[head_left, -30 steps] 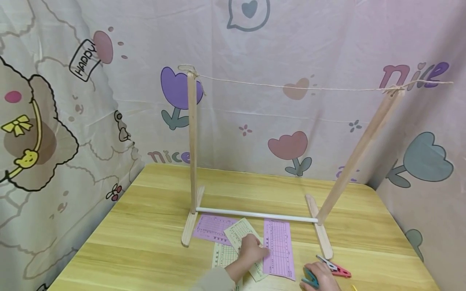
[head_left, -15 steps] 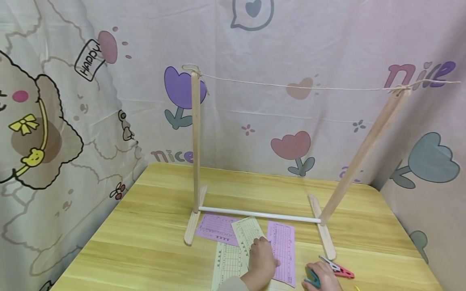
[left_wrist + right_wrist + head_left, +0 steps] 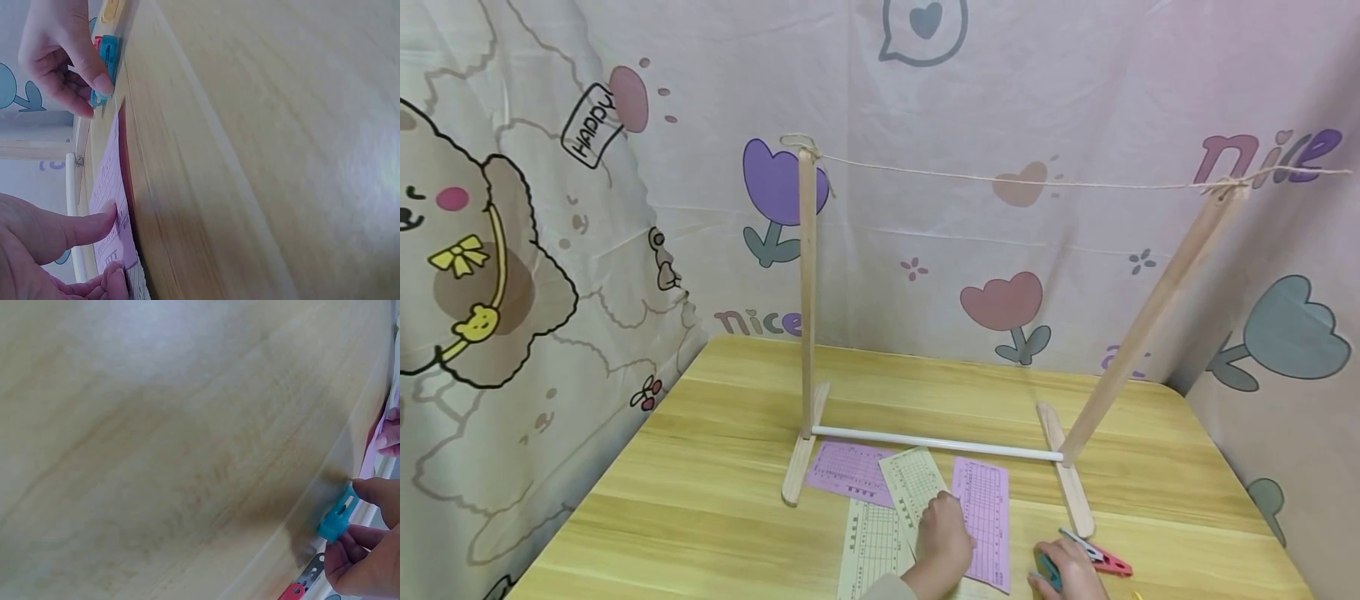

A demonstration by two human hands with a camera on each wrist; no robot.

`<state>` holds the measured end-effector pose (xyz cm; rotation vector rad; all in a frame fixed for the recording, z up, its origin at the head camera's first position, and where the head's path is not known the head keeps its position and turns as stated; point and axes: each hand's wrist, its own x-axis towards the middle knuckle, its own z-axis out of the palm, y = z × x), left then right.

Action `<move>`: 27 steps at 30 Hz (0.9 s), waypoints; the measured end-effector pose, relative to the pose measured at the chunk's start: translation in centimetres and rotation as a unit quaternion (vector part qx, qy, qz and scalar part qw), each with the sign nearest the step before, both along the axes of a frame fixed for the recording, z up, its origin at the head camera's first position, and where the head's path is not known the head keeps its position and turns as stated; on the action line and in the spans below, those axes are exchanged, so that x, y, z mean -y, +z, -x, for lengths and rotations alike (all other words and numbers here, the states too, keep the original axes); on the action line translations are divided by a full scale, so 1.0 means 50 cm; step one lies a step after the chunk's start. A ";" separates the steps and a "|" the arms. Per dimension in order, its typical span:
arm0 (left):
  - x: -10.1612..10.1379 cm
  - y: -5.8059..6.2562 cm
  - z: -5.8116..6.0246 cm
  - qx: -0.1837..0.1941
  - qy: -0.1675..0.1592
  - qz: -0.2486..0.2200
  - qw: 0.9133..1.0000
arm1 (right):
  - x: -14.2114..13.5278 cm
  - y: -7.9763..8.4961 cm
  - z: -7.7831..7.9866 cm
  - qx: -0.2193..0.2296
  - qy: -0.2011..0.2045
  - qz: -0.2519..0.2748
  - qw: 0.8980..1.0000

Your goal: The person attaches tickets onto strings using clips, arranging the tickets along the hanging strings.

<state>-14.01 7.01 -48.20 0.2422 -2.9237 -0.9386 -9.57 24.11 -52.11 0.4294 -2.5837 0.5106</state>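
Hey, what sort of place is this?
Perhaps an indoor craft or play corner: a cartoon-print cloth hangs behind the table, which has a wooden stand and printed papers on it.

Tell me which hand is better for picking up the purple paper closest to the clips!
Probably the left hand: it is right at the edge of that purple paper, while the right hand is farther off and busy pinching a blue clip.

Left sleeve (image 3: 891, 588) long, pale greyish beige, plain-looking cloth; fingers (image 3: 87, 229) bare.
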 end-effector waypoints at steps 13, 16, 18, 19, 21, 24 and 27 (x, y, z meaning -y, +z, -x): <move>-0.010 -0.012 -0.012 -0.040 0.041 0.079 0.995 | -0.003 0.013 -0.001 0.061 -0.016 -0.014 0.998; -0.017 -0.012 -0.012 -0.052 0.055 0.089 0.993 | -0.004 0.019 0.000 0.110 -0.023 -0.016 0.994; -0.021 -0.011 -0.012 -0.053 0.061 0.094 0.992 | -0.004 0.022 -0.001 0.130 -0.029 -0.016 0.991; -0.022 -0.011 -0.012 -0.053 0.063 0.094 0.992 | -0.004 0.022 -0.001 0.132 -0.030 -0.018 0.991; -0.023 -0.011 -0.012 -0.048 0.065 0.089 0.993 | -0.003 0.023 -0.003 0.123 -0.030 -0.019 0.992; -0.021 -0.010 -0.010 -0.034 0.060 0.076 0.995 | -0.003 0.024 -0.005 0.114 -0.029 -0.017 0.993; -0.015 -0.008 -0.009 -0.022 0.053 0.068 0.996 | -0.002 0.025 -0.004 0.137 -0.036 -0.014 0.990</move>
